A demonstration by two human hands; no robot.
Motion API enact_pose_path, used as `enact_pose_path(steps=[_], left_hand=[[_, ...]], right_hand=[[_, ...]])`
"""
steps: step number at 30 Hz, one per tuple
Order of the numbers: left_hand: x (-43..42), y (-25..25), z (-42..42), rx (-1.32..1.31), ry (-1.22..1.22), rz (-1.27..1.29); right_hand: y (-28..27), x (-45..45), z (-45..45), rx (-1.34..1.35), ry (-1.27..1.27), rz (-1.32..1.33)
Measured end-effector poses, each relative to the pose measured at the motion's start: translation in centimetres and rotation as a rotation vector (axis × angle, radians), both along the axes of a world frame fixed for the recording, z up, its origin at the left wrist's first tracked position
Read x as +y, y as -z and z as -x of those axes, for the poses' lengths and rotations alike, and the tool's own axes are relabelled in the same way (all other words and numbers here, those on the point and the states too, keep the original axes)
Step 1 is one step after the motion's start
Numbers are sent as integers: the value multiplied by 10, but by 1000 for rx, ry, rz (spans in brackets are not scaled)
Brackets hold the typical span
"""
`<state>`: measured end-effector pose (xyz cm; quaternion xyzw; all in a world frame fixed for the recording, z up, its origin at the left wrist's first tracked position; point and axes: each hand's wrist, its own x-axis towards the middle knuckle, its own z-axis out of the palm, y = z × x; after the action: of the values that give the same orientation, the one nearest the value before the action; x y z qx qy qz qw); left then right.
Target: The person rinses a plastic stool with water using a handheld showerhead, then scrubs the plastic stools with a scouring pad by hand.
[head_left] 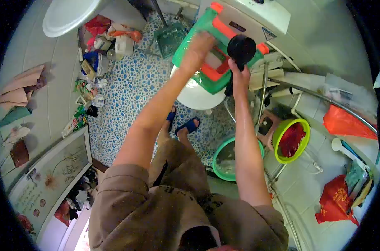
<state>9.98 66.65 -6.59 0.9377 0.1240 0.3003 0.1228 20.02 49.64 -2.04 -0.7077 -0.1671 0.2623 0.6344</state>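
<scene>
1. Brown clothing [165, 213] lies nearest the camera, with both bare arms reaching forward from its sleeves.
2. Gripped in the right hand [241, 79] is a black shower head [242, 47], its round head just beyond the fingers and thumb.
3. Blurred, the left hand [201, 45] is over a green and orange plastic piece [211, 85]; whether its fingers are open or curled, I cannot tell.
4. That plastic piece spreads beneath the left hand and across toward the right hand, tilted, its near edge over a round white surface [200, 101].
5. Just left of the left hand is a dark green dustpan [167, 42]; farther left, a white jug [124, 45] sits among bottles and packets.
6. Nearer the body than the right hand is a green-rimmed basin [215, 167]; to the right of that hand, a yellow-green basin [278, 152] holds dark red cloth [292, 140].
7. Below the left hand, blue sandals [191, 124] are on the pebble-patterned floor [123, 100].
</scene>
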Motion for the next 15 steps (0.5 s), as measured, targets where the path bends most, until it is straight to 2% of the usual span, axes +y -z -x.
enact_pose_path(steps=[1,3,5,7,9,10,13,15], left_hand=[[-8,1,7,7,5,7],[-11,4,12,45,239,14],[10,-9,11,28,172,134],[34,-23,14,12,124,368],[58,-32,22,-296,-69,121],[61,-35,28,-231,-156,106],[15,7,57,-157,-82,126],[-32,8,88,-87,-193,170]], right_hand=[[5,-2,1,-14,3,9],[12,4,-2,-61,39,89],[4,2,-1,-40,1,62],[-2,2,-1,-2,-13,5],[-14,2,7,22,11,8],[-4,0,3,13,-27,2],[4,5,2,-40,19,11],[-1,5,1,-60,40,5]])
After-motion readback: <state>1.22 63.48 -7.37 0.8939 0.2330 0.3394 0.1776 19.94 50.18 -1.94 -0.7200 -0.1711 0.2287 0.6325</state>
